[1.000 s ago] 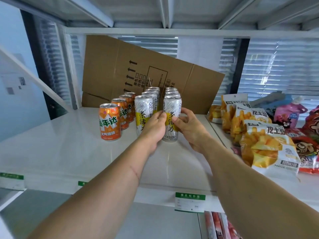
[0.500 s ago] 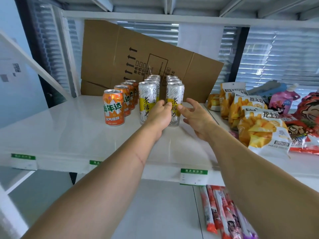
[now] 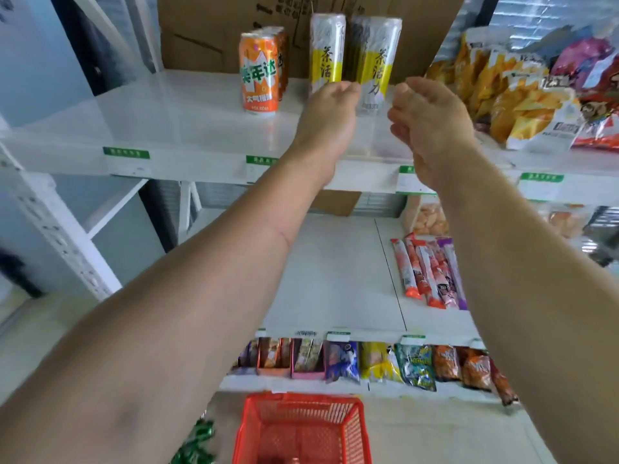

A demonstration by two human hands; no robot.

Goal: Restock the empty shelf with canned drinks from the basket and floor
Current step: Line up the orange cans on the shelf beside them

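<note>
1. Top shelf, L side: orange soda can at front of a short row, upright. Label reads approx. "美年达" in green on white. Short, stout alu can: stiff, smooth, prob. slick; take round mid-body.
2. Next R: two tall slim white/yellow cans, each fronting a row, just beside one another. Vertical print "茶活力" clearest on the R can. Narrow base, so tippy; grip low-mid w/ thumb + fingers, set down flat.
3. Left hand in front of the tall cans, grip empty, fingers loosely curled. No clear contact w/ cans.
4. Right hand near it, also empty, grip relaxed, half-open.
5. Far R: yellow snack bags, print too blurred to read.
6. Bottom: red basket on floor, contents unclear. Judgement: next cans come from there.
</note>
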